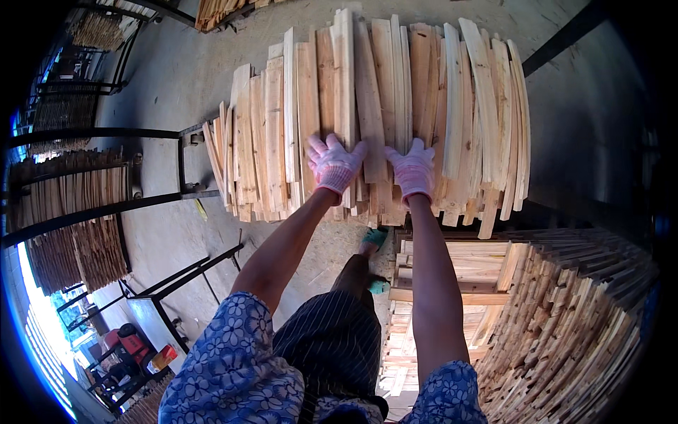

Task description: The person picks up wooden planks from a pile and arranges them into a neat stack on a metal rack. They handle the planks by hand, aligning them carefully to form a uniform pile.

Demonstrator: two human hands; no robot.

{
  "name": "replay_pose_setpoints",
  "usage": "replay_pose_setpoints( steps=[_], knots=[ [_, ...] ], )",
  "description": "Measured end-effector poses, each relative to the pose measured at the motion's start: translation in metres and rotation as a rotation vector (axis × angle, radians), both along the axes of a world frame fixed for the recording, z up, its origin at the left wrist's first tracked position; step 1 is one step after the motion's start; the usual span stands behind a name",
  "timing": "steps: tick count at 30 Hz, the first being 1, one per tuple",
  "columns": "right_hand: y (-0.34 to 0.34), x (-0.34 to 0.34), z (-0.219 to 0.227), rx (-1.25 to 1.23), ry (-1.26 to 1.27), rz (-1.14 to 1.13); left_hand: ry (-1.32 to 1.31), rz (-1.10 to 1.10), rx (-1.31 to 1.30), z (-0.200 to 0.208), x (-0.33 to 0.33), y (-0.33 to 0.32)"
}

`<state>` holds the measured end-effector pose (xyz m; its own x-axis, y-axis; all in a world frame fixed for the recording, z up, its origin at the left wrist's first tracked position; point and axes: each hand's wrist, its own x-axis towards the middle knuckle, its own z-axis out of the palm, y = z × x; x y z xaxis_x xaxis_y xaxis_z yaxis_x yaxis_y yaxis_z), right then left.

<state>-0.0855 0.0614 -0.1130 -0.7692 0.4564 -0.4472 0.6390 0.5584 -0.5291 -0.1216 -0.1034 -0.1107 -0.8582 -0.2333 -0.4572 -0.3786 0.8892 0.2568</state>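
A wide row of pale wooden slats point(275, 127) lies side by side in front of me, their lengths running away from me and their ends uneven. My left hand point(333, 166), in a pinkish-white knit glove, rests on the near part of the row with its fingers spread. To its right, my right hand point(413, 169), gloved alike, also lies on the slats with thumb and fingers apart. Between the two thumbs runs a greyer, slightly tilted slat point(370, 106); neither hand is closed around it. What supports the row is mostly hidden beneath it.
A large stack of wooden slats point(558, 332) stands close at my right. Black metal frames point(106, 208) on the left hold more bundled wood point(70, 191). A red machine point(131, 346) sits at the lower left. My foot in a green shoe point(376, 239) is on the concrete floor point(282, 244).
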Motion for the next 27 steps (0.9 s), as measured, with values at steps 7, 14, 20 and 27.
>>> replay_pose_setpoints(
  steps=[7, 14, 20, 27],
  knots=[
    [-0.017, 0.017, -0.021, -0.099, 0.129, 0.099, 0.015, 0.144, 0.270, 0.015, -0.006, -0.019],
    [-0.051, 0.032, -0.035, -0.172, 0.207, -0.214, 0.058, 0.078, 0.268, 0.003, 0.022, 0.028],
    [-0.030, 0.043, -0.063, -0.754, 0.247, -0.311, 0.032, 0.128, 0.310, 0.019, 0.031, 0.040],
    [-0.054, 0.136, -0.002, -1.042, 0.083, -0.325, 0.002, 0.263, 0.598, 0.010, 0.124, -0.022]
  ],
)
